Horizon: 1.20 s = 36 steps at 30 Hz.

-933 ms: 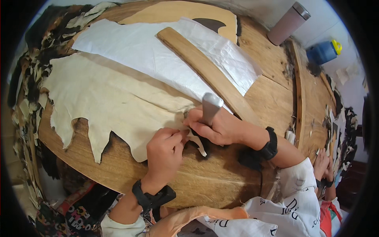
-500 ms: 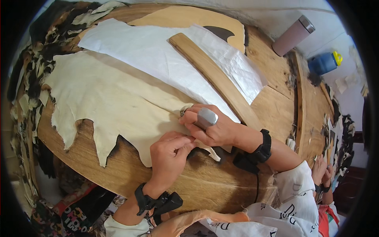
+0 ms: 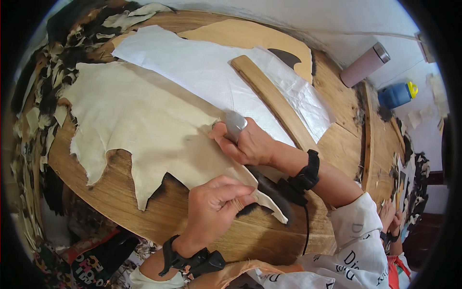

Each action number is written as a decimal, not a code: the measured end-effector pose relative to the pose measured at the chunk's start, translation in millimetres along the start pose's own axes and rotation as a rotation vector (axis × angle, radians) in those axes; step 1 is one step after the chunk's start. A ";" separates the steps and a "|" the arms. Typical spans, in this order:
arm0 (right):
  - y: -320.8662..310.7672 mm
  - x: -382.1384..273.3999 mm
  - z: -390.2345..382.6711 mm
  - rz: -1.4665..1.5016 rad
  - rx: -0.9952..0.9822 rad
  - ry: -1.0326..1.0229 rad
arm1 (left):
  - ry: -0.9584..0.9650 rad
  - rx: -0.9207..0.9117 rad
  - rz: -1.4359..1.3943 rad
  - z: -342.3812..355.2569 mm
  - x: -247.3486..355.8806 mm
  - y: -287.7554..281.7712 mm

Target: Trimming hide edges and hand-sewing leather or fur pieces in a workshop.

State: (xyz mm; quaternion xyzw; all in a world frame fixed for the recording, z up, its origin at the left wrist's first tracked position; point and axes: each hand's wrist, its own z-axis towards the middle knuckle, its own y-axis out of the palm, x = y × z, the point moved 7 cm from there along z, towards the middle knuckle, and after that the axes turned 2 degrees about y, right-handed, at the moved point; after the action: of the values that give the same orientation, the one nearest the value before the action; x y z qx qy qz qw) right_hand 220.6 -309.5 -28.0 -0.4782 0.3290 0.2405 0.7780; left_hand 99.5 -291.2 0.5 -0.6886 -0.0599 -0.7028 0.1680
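A big round wooden table (image 3: 144, 212) carries everything. A pale hide (image 3: 144, 125) lies flat on it. A white sheet (image 3: 207, 72) lies behind the hide, with a long wooden board (image 3: 274, 101) on top. A pink cup (image 3: 365, 64) stands near the far edge.

You had one cream, ragged-edged animal hide (image 3: 139, 125), one white woven plastic sheet (image 3: 211, 72), one long wooden slat (image 3: 274, 98), one pink metal-capped tumbler (image 3: 364, 65) and one blue plastic jug (image 3: 395, 95) there.
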 end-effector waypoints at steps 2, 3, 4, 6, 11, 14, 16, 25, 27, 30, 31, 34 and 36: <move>0.6 2.4 7.7 -0.005 -0.058 0.042 | 0.003 -0.006 -0.053 0.1 -1.1 -0.4; 2.3 4.8 9.0 -0.011 -0.112 0.085 | 0.038 -0.088 0.021 1.7 -2.9 5.8; 0.7 4.6 8.4 -0.012 -0.115 0.084 | 0.073 -0.170 0.095 2.2 -5.3 12.3; 5.6 11.8 6.6 -0.114 -0.166 0.113 | 0.038 -0.190 0.099 4.2 -17.5 11.7; 4.7 12.3 6.8 -0.075 -0.165 0.126 | 0.229 0.105 0.757 19.0 -22.5 -10.2; 5.5 13.8 6.3 -0.047 -0.167 0.136 | 0.173 0.065 0.969 21.4 -33.4 -3.6; 7.0 14.9 6.9 -0.018 -0.165 0.134 | 0.181 0.083 1.014 24.1 -30.5 -4.0; 5.2 13.7 5.9 -0.070 -0.164 0.161 | 0.175 0.087 0.654 32.7 -31.1 -31.0; 1.1 7.7 8.0 0.001 -0.112 0.090 | 0.152 0.066 0.592 36.0 -28.6 -34.3; 7.7 -0.6 33.8 0.005 -0.040 -0.077 | 0.120 0.059 0.483 37.2 -25.7 -50.3; 9.0 1.7 39.6 -0.002 -0.039 -0.072 | 0.121 0.060 0.446 38.4 -23.6 -53.6; 19.0 12.8 61.0 -0.033 -0.097 0.028 | 0.127 0.043 0.365 39.6 -13.2 -64.8; 22.6 14.2 79.6 -0.062 -0.094 0.037 | 0.152 0.009 0.369 40.3 3.4 -74.3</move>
State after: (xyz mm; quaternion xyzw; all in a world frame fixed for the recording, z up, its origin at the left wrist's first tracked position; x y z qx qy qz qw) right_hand 236.9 -227.2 -25.9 -0.5286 0.3166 0.2227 0.7555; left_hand 114.1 -209.4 16.6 -0.6320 0.0770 -0.7099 0.3010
